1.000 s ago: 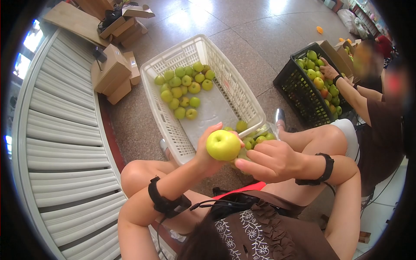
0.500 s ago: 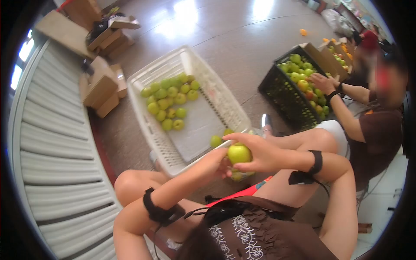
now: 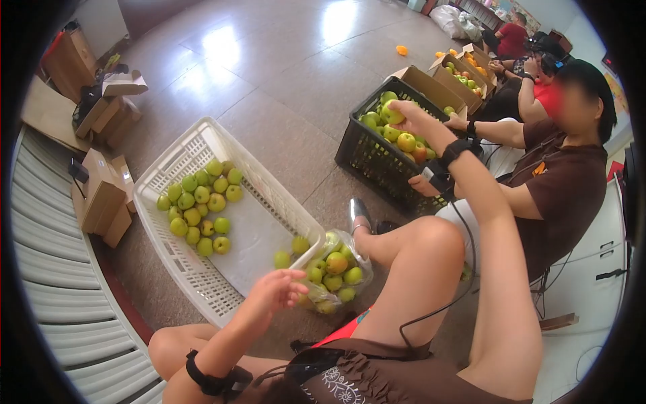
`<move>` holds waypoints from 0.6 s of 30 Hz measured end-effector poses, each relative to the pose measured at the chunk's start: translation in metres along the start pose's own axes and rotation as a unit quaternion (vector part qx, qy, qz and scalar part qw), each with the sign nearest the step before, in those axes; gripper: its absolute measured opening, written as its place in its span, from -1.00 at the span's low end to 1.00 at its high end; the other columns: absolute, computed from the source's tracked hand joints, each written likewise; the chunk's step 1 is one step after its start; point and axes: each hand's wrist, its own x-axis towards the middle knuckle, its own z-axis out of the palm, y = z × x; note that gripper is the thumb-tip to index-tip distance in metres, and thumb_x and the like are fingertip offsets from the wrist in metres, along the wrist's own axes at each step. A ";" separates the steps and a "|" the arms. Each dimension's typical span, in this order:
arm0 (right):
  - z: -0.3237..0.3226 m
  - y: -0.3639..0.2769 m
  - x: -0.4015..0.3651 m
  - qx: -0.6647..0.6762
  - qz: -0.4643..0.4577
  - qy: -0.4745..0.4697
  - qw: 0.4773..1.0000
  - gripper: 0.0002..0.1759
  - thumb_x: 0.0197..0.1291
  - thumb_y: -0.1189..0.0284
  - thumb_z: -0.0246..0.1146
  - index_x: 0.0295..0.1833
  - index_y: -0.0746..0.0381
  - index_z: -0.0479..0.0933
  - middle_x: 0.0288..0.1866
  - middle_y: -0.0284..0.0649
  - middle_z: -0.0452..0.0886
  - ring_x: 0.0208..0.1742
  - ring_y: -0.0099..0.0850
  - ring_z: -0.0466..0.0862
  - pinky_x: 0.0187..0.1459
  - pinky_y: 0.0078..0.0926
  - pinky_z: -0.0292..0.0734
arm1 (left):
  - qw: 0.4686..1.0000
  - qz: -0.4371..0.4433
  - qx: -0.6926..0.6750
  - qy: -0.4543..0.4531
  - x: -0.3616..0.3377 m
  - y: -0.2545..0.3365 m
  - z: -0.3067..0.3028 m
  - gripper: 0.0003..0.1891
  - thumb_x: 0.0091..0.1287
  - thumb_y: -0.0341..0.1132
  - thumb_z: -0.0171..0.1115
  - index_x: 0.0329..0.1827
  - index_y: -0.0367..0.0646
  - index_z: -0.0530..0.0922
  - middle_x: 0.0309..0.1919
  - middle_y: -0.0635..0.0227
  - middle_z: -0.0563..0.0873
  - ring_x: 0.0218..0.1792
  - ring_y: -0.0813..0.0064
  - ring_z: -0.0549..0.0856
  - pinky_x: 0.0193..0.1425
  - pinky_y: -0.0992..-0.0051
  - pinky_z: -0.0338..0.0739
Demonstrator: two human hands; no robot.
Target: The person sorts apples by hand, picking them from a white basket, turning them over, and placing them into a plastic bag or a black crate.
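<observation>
My right hand (image 3: 420, 120) is stretched out over the black crate (image 3: 363, 158), its fingers closed on a green apple (image 3: 391, 112) at the top of the pile. More green and reddish apples lie beneath it. Near the front corner of the white basket (image 3: 306, 209), my left hand (image 3: 274, 291) hangs open with nothing in it, fingers loosely curved. Several green apples (image 3: 202, 195) are grouped at the far left of that basket. A clear plastic bag (image 3: 360, 276) full of apples sits on the floor to the right of my left hand.
A co-worker in a brown top (image 3: 572, 172) sits at right, with hands by the black crate. Cardboard boxes (image 3: 434, 91) with fruit stand behind it, and other people sit beyond. At left are a ribbed white radiator (image 3: 60, 256) and cardboard boxes (image 3: 101, 195).
My right hand has gone from beside my left hand to the black crate, up and right. My left hand has moved left and down, off the apple. The view has turned right.
</observation>
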 end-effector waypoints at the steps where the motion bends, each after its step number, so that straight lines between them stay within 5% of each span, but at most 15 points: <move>1: -0.008 0.014 0.016 -0.087 -0.023 0.039 0.995 -0.52 -0.02 0.30 0.29 -0.01 0.27 0.34 -0.11 -0.16 0.47 -0.11 -0.30 0.53 -0.22 -0.33 0.57 | 1.000 -0.013 0.000 0.006 0.002 0.000 -0.001 -0.69 0.32 -0.30 -0.09 0.03 -0.28 0.40 -0.30 0.33 0.60 -0.34 0.65 0.51 -0.22 0.68 0.43; 4: -0.013 0.045 0.044 -0.312 -0.079 0.136 0.937 -0.33 -0.12 0.21 0.37 0.05 0.30 0.26 -0.09 -0.08 0.46 -0.04 -0.27 0.51 -0.06 -0.35 0.48 | 1.000 -0.019 0.001 0.017 0.012 0.003 -0.005 -0.69 0.32 -0.30 -0.09 0.03 -0.29 0.41 -0.30 0.34 0.60 -0.32 0.65 0.52 -0.19 0.68 0.43; 6: -0.019 0.077 0.074 -0.429 -0.198 0.183 0.862 -0.32 -0.13 0.27 0.38 0.07 0.32 0.24 -0.06 -0.01 0.46 -0.01 -0.18 0.50 0.02 -0.35 0.41 | 0.999 -0.029 -0.005 0.027 0.018 0.004 -0.007 -0.69 0.33 -0.30 -0.09 0.03 -0.29 0.41 -0.29 0.35 0.60 -0.31 0.65 0.52 -0.19 0.68 0.44; 9: -0.017 0.101 0.100 -0.457 -0.246 0.180 0.835 -0.33 -0.20 0.31 0.43 0.02 0.31 0.29 -0.06 0.04 0.50 0.02 -0.09 0.50 0.03 -0.29 0.38 | 0.998 -0.042 -0.012 0.037 0.026 0.008 -0.012 -0.69 0.33 -0.30 -0.09 0.03 -0.28 0.41 -0.29 0.36 0.60 -0.31 0.66 0.52 -0.18 0.69 0.44; 18: -0.012 0.117 0.106 -0.463 -0.196 0.149 0.851 -0.48 -0.10 0.30 0.35 -0.01 0.31 0.46 -0.06 0.04 0.54 0.04 -0.11 0.51 0.05 -0.29 0.40 | 0.998 -0.050 -0.014 0.046 0.028 0.017 -0.009 -0.70 0.35 -0.29 -0.10 0.04 -0.24 0.40 -0.28 0.41 0.58 -0.30 0.68 0.50 -0.16 0.70 0.42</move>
